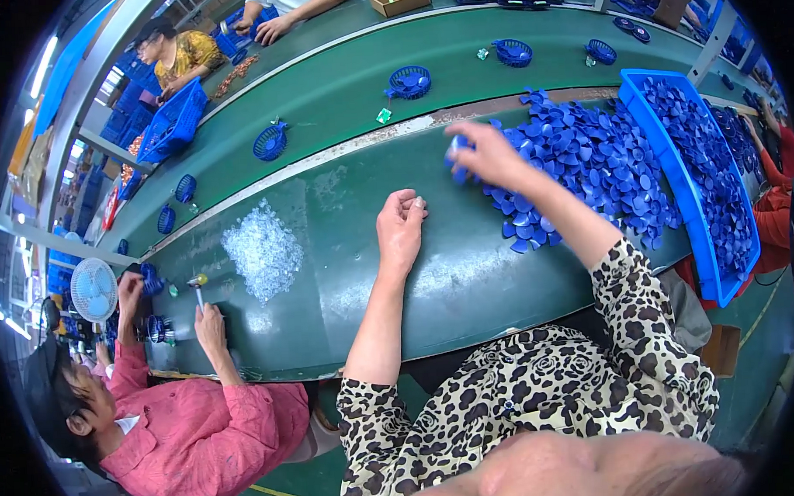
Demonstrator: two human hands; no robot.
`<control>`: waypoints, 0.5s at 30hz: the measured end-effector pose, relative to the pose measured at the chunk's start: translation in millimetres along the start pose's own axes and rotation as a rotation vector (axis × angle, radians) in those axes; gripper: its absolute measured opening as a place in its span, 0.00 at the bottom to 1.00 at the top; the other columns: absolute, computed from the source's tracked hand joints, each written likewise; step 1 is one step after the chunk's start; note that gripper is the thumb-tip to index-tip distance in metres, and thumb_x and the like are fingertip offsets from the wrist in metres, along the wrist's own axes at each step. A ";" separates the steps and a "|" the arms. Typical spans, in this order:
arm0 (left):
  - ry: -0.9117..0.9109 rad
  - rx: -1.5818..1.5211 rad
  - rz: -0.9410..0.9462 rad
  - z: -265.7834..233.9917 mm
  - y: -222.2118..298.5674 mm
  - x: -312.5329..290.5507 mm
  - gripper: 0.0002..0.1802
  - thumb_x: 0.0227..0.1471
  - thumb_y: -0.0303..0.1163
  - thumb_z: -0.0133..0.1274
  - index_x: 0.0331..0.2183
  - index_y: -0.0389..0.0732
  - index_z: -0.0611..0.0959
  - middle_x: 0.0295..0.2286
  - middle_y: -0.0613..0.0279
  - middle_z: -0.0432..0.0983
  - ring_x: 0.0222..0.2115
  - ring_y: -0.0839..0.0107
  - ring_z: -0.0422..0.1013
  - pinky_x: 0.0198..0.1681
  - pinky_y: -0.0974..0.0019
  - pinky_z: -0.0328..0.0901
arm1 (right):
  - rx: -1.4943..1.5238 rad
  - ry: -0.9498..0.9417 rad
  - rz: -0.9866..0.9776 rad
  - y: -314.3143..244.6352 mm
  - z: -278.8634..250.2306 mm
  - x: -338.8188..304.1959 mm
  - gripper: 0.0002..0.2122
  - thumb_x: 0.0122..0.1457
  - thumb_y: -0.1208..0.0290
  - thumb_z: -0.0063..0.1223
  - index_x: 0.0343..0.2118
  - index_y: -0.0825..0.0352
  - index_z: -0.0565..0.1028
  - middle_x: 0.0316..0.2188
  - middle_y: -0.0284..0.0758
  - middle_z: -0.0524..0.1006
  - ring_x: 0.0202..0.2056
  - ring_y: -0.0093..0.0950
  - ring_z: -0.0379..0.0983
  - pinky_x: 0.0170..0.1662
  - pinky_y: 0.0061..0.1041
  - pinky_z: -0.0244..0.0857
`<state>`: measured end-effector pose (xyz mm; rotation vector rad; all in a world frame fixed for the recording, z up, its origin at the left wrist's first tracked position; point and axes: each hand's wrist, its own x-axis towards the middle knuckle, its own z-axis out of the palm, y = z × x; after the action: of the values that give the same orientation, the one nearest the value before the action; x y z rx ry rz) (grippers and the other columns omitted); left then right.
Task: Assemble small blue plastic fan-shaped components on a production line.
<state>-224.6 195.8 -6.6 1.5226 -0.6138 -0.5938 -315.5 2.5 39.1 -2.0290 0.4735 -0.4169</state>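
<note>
My left hand (pixel 400 230) rests over the green work table (pixel 355 293), its fingers curled in with the thumb against them. Whatever it may hold is hidden. My right hand (pixel 492 157) is raised at the left side of a large pile of blue plastic fan blades (pixel 587 167). Between its fingertips is a blue plastic piece (pixel 455 151), blurred, so its exact shape does not show. To the left of my left hand lies a heap of small clear plastic parts (pixel 264 251).
A blue tray (pixel 688 190) full of blades stands at the right. Beyond the table, a green conveyor (pixel 339 101) carries round blue fan cages (pixel 410 82) with small green boards. At the left, a co-worker in pink (pixel 193 430) holds a tool (pixel 198 290). Other people work across the conveyor.
</note>
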 end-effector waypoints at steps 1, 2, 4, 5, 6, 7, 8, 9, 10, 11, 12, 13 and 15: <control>0.008 -0.013 0.013 0.5 -0.7 0.3 0.13 0.54 0.25 0.50 0.41 0.30 0.74 0.31 0.57 0.76 0.29 0.76 0.71 0.35 0.72 0.68 | 0.076 -0.112 0.043 -7.9 10.8 -13.4 0.21 0.50 0.69 0.56 0.48 0.70 0.69 0.37 0.43 0.77 0.39 0.37 0.75 0.42 0.33 0.68; -0.011 -0.015 0.015 7.0 0.6 2.9 0.13 0.54 0.25 0.50 0.41 0.30 0.74 0.31 0.57 0.76 0.29 0.76 0.71 0.35 0.72 0.68 | -0.227 0.009 -0.314 10.5 21.7 -22.7 0.22 0.50 0.69 0.57 0.48 0.69 0.69 0.38 0.46 0.76 0.41 0.37 0.75 0.42 0.33 0.68; 0.038 0.016 0.025 4.2 -1.8 4.6 0.12 0.54 0.25 0.51 0.41 0.30 0.75 0.31 0.58 0.76 0.29 0.76 0.72 0.34 0.72 0.69 | -0.445 -0.027 -0.316 3.6 42.4 -43.2 0.22 0.49 0.71 0.57 0.49 0.67 0.69 0.39 0.46 0.72 0.44 0.43 0.68 0.48 0.36 0.63; 0.036 0.022 0.021 5.0 -1.5 5.4 0.12 0.54 0.25 0.51 0.41 0.30 0.75 0.31 0.58 0.76 0.29 0.76 0.72 0.34 0.72 0.69 | -0.504 -0.005 -0.367 3.6 44.6 -51.6 0.22 0.48 0.72 0.58 0.48 0.66 0.70 0.42 0.44 0.70 0.46 0.43 0.65 0.49 0.37 0.61; 0.054 0.027 0.010 2.6 -0.6 4.9 0.12 0.54 0.25 0.51 0.41 0.30 0.75 0.31 0.57 0.76 0.29 0.76 0.72 0.33 0.72 0.69 | -0.553 -0.003 -0.401 -3.7 46.0 -57.4 0.21 0.47 0.72 0.59 0.47 0.66 0.70 0.44 0.43 0.70 0.46 0.43 0.65 0.49 0.37 0.61; 0.080 0.033 0.000 -0.1 1.2 3.9 0.12 0.54 0.26 0.51 0.41 0.30 0.75 0.31 0.57 0.76 0.29 0.76 0.72 0.32 0.72 0.69 | -0.598 -0.003 -0.440 -9.6 47.7 -61.9 0.20 0.47 0.72 0.59 0.46 0.65 0.71 0.45 0.43 0.69 0.46 0.43 0.64 0.48 0.37 0.61; 0.081 0.039 0.007 -2.1 -2.7 5.4 0.12 0.54 0.26 0.51 0.41 0.30 0.75 0.31 0.57 0.76 0.29 0.75 0.72 0.32 0.72 0.69 | -0.572 0.013 -0.486 -11.4 50.9 -66.7 0.16 0.46 0.72 0.60 0.38 0.65 0.71 0.40 0.42 0.69 0.43 0.42 0.65 0.43 0.38 0.62; 0.094 0.046 0.020 -3.7 -4.2 6.2 0.13 0.53 0.26 0.52 0.41 0.30 0.75 0.31 0.57 0.76 0.29 0.75 0.72 0.31 0.72 0.69 | -0.556 -0.022 -0.485 -13.1 52.7 -73.0 0.15 0.46 0.72 0.60 0.37 0.65 0.71 0.39 0.42 0.69 0.43 0.41 0.65 0.43 0.38 0.63; 0.098 0.035 0.024 0.0 -2.5 6.6 0.13 0.53 0.26 0.52 0.41 0.30 0.75 0.31 0.57 0.77 0.29 0.75 0.72 0.31 0.72 0.69 | -0.542 -0.055 -0.478 -10.2 53.6 -79.7 0.14 0.46 0.72 0.60 0.36 0.66 0.71 0.38 0.42 0.68 0.42 0.41 0.65 0.43 0.38 0.63; 0.102 0.032 0.016 1.9 -4.2 8.6 0.13 0.53 0.26 0.52 0.41 0.30 0.75 0.31 0.57 0.76 0.29 0.75 0.72 0.31 0.72 0.69 | -0.557 -0.057 -0.490 -8.3 55.2 -84.0 0.15 0.46 0.70 0.60 0.36 0.65 0.71 0.38 0.41 0.67 0.41 0.40 0.66 0.40 0.38 0.66; 0.115 0.000 -0.002 -0.5 -3.6 7.5 0.13 0.53 0.26 0.52 0.41 0.30 0.75 0.32 0.57 0.76 0.30 0.75 0.72 0.31 0.72 0.68 | -0.546 -0.047 -0.456 -12.9 59.8 -89.1 0.15 0.46 0.70 0.60 0.37 0.65 0.71 0.38 0.41 0.67 0.41 0.40 0.66 0.39 0.38 0.67; 0.122 -0.037 -0.020 -1.8 -2.6 8.8 0.13 0.53 0.26 0.52 0.41 0.31 0.76 0.32 0.56 0.77 0.30 0.75 0.72 0.31 0.72 0.68 | -0.539 -0.037 -0.415 -13.2 63.4 -92.6 0.15 0.46 0.70 0.60 0.38 0.65 0.71 0.38 0.41 0.67 0.40 0.39 0.66 0.37 0.38 0.68; 0.129 0.061 -0.020 -8.6 5.8 11.6 0.14 0.53 0.27 0.52 0.42 0.31 0.75 0.34 0.56 0.77 0.32 0.75 0.72 0.35 0.70 0.69 | -0.493 -0.029 -0.390 -10.0 66.7 -93.6 0.18 0.47 0.69 0.60 0.41 0.64 0.71 0.39 0.42 0.67 0.41 0.40 0.68 0.36 0.37 0.69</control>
<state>-210.4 193.8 -0.5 1.6125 -0.5216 -0.4914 -363.2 102.8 7.7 -2.6156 0.1634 -0.5423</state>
